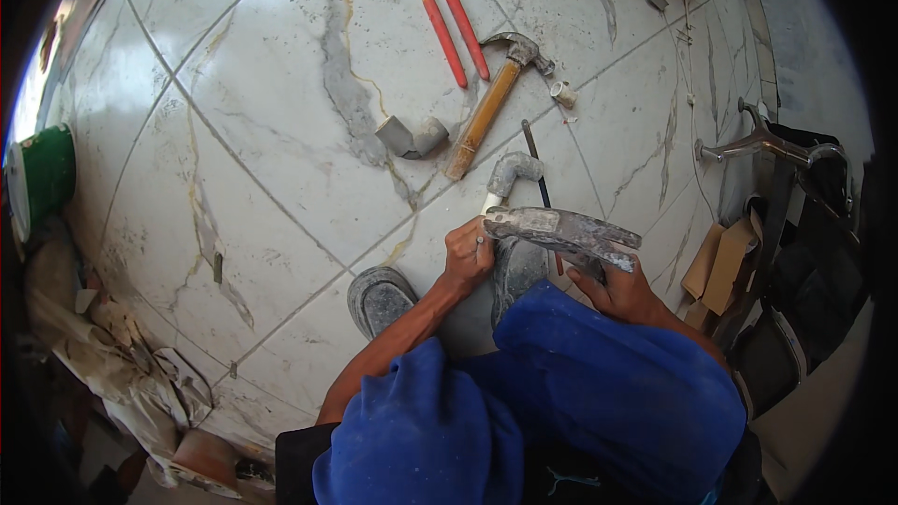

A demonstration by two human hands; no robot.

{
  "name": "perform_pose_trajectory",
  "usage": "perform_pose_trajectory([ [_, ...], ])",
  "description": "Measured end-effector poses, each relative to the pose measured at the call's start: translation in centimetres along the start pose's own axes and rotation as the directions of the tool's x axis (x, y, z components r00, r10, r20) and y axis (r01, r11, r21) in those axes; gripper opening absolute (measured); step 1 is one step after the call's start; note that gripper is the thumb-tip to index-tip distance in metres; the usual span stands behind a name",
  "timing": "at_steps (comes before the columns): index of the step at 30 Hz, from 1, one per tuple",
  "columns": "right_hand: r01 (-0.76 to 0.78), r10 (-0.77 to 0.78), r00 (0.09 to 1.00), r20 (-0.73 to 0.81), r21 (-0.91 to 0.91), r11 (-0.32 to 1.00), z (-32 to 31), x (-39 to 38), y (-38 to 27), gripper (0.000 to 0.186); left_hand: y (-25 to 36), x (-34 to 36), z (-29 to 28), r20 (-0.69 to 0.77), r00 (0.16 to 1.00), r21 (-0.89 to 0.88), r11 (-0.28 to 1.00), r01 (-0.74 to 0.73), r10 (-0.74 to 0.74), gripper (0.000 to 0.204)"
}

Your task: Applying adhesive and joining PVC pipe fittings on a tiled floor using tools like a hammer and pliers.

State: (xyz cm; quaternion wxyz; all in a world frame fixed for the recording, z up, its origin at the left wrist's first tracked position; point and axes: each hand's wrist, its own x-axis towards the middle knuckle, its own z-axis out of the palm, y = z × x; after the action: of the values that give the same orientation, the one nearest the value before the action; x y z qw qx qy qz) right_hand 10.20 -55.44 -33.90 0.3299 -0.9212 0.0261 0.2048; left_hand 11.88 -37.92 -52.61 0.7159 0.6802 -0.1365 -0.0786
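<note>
"What are the hands doing?"

"The right hand [619, 292] is closed round the handle of a hammer [561, 227], though the head hides much of that grip. The left hand [468, 254] is clenched round a white pipe [490, 202], between the shoes, just beside the hammer's left end. I can't tell whether they touch."

"And what's done so far?"

"An elbow [514, 173], grey, sits on the pipe's far end, so that joint looks made. How firm it is, I can't tell."

"What's left?"

"The work seems midway: pipe and hammer are both in hand, neither set down. Farther off on the floor [271, 140], a spare elbow [412, 137] lies to the left, apart from the pipe."

"Other tools?"

"A rod [538, 164] lies just right of the held elbow. Beyond are a wooden hammer [486, 117], a stub [563, 93] to its right and, farther, red pliers [460, 19], none of them in hand."
</note>
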Motion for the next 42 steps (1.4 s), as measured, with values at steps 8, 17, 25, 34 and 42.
perform_pose_trajectory([
  [8,-0.074,0.091,0.982,0.168,-0.107,0.992,0.2,0.5,-0.1,0.034,-0.1,-0.5,0.2,-0.061,0.998,-0.035,0.999,-0.024,0.022,0.013],
  [17,-0.123,0.152,0.964,0.219,-0.142,0.982,0.5,0.7,0.2,0.033,-0.2,0.5,1.1,-0.116,0.991,-0.048,0.997,-0.067,0.061,0.020],
  [25,-0.072,0.078,0.992,0.099,-0.070,0.995,1.0,0.1,0.1,0.032,0.0,-0.1,1.3,-0.043,0.999,-0.014,1.000,-0.025,0.024,0.017],
  [34,-0.423,0.520,0.851,-0.077,0.485,0.765,1.1,-1.4,2.2,0.034,2.1,0.1,0.3,0.015,0.968,0.051,0.967,0.251,-0.252,0.019],
  [42,-0.317,0.676,0.672,-0.302,0.708,0.631,4.6,-2.0,10.6,0.035,3.1,-2.6,-2.8,0.106,0.911,0.202,0.906,0.373,-0.398,0.043],
])
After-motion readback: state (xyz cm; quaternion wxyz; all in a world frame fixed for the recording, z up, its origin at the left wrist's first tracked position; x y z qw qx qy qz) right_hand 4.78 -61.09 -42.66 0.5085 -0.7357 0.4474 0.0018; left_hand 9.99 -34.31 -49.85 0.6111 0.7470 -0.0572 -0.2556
